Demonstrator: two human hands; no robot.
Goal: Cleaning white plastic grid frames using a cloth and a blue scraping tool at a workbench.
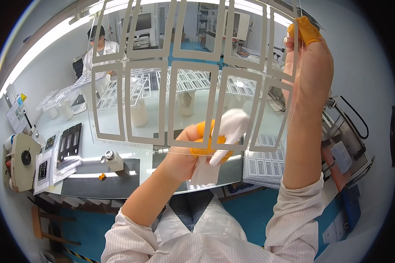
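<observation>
A large clear sheet printed with rows of pale rectangular frames point(163, 103) is held up in front of me. My right hand point(312, 65) is closed on its upper right edge, with orange finger cots on the fingertips. By the sheet's lower edge, my left hand point(182, 158), also in orange finger cots, pinches a white cloth point(206, 172). Part of that cloth bunches up against the frames and looks slightly blurred. I cannot tell exactly which fingers touch the sheet.
Below is a glass-topped table point(162, 186) with a white dispenser bottle point(113, 160), a loose orange finger cot point(102, 176) and dark panels point(70, 142) at left. Stacked framed sheets point(263, 168) lie at right. Beyond, a person point(102, 46) works by sheets raised on white tubs point(187, 103).
</observation>
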